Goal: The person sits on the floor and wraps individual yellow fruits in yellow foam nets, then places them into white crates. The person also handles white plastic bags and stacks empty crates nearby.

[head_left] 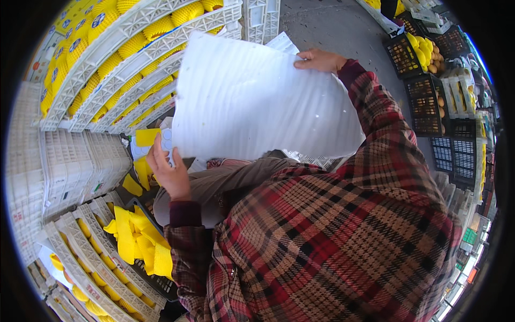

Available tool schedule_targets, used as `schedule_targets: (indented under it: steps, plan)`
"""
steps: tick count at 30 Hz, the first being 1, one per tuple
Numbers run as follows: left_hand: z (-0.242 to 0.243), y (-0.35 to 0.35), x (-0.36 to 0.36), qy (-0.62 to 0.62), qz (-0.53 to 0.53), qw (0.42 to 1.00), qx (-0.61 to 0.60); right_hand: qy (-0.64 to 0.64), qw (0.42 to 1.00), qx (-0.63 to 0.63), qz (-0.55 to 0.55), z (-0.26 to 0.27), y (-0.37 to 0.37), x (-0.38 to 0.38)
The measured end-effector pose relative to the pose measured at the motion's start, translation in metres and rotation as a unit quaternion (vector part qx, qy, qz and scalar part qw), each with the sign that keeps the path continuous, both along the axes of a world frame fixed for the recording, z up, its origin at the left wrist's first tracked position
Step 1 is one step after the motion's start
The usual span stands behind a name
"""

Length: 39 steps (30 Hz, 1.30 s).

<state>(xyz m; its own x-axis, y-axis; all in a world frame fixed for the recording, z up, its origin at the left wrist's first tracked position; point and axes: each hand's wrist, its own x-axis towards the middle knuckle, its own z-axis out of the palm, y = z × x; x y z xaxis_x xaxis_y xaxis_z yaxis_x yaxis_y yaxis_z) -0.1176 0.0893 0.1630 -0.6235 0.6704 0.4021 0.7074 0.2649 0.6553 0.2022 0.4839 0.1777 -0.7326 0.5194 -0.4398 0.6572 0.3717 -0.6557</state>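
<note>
A large white foam sheet (257,100) spreads across the middle of the view, above my lap. My right hand (322,61) grips its upper right edge between thumb and fingers. My left hand (171,169) is beside the sheet's lower left corner, palm up with fingers apart; whether a fingertip touches the corner I cannot tell. Behind that hand lie a sheet of round stickers (166,139) and a yellow foam piece (147,137). Yellow foam net sleeves (139,237) are heaped in a dark plastic crate near my left forearm.
Stacked white plastic crates (132,48) at upper left hold fruit in yellow foam nets. More such crates (92,261) stand at lower left. Black crates (422,104) with brown round produce are stacked at right, beyond grey floor (322,24).
</note>
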Motion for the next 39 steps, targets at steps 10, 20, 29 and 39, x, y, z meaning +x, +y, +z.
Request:
schedule_targets:
  steps: [10,20,29,39]
  plan:
    - [-0.045,0.009,0.037,-0.016,-0.145,0.959,-0.244,-0.127,0.965,0.019,-0.227,-0.237,-0.013,0.081]
    - [-0.058,0.024,0.042,-0.029,-0.173,0.897,-0.406,-0.046,0.916,-0.161,-0.363,-0.342,-0.025,0.114]
    - [-0.057,0.021,0.043,-0.027,-0.176,0.87,-0.459,-0.131,0.924,-0.092,-0.348,-0.365,-0.033,0.095]
    - [-0.059,0.013,0.044,0.004,-0.179,0.876,-0.447,-0.177,0.922,-0.081,-0.336,-0.305,-0.04,0.075]
